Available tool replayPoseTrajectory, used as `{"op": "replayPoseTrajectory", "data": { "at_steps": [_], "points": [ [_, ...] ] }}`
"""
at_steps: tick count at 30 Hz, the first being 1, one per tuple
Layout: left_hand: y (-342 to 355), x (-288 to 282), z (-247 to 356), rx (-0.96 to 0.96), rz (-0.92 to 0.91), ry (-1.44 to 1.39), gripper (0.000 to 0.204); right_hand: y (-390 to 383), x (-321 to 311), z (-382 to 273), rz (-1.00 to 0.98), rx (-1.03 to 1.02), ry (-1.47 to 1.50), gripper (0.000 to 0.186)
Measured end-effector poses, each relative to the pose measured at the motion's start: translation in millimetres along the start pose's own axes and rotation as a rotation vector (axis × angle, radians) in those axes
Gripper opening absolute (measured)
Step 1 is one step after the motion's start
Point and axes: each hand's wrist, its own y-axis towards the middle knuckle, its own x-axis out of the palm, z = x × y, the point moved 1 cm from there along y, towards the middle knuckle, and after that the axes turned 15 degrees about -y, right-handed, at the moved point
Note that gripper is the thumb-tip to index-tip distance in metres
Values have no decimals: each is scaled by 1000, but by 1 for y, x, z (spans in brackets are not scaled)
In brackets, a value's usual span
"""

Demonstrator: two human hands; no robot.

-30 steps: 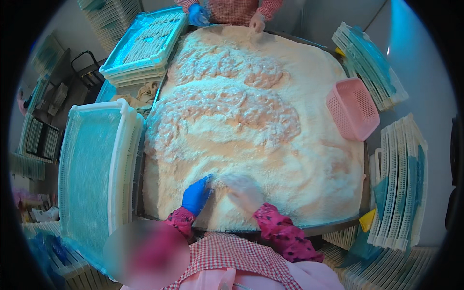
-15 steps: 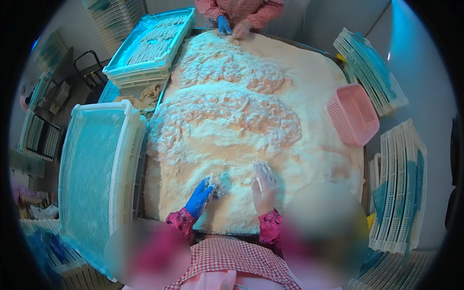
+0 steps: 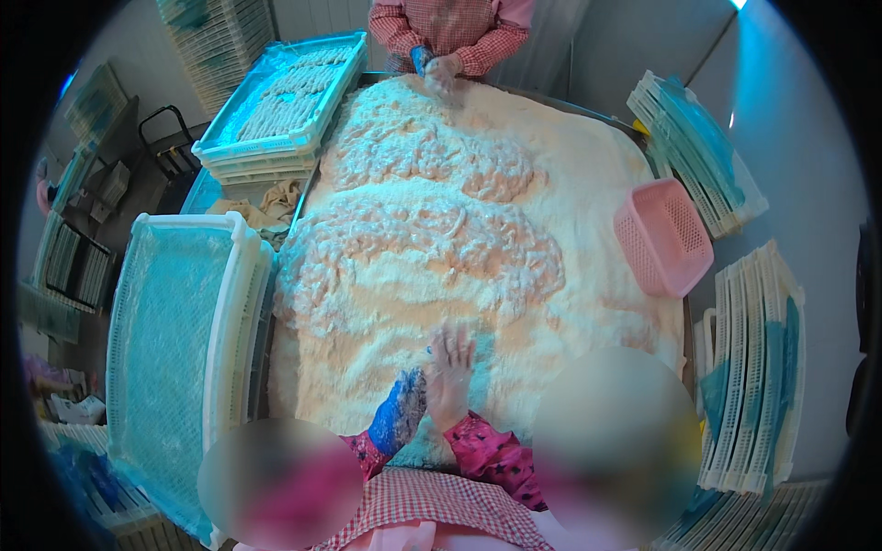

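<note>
White powder [image 3: 606,230] is covering the bench [image 3: 588,116], and pale, glistening pieces are lying on it in two rough heaps: the nearer heap [image 3: 423,234] is stretching out beyond the person's hands, and the farther heap [image 3: 418,147] is lying behind it. The pale-gloved right hand [image 3: 450,367] is keeping its fingers straight and slightly spread, partly overlapping the powdery, blue-gloved left hand [image 3: 401,413], whose fingers are mostly hiding; I cannot tell whether they are pinching anything. A pink basket [image 3: 666,239] is sitting near the right edge, a blue-covered tray [image 3: 170,321] is lying leftward, and a co-worker [image 3: 450,32] is standing opposite.
</note>
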Motion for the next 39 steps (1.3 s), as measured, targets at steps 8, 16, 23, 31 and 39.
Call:
{"op": "replayPoseTrajectory", "data": {
  "at_steps": [8,16,23,31,39],
  "points": [
    [37,-47,28,26,-3,-594,32,102,5,20,75,-128,164,57],
    [30,-8,286,947,108,-133,35,226,27,115,52,42,-505,21],
    [11,-93,329,543,539,505,52,231,40,110,4,211,-110,21],
    [12,-7,269,676,280,530,47,132,-18,47,-246,-405,9,19],
    [41,-18,75,419,-363,1826,75,-1,-6,63,-295,-260,-315,45]
  ]
}}
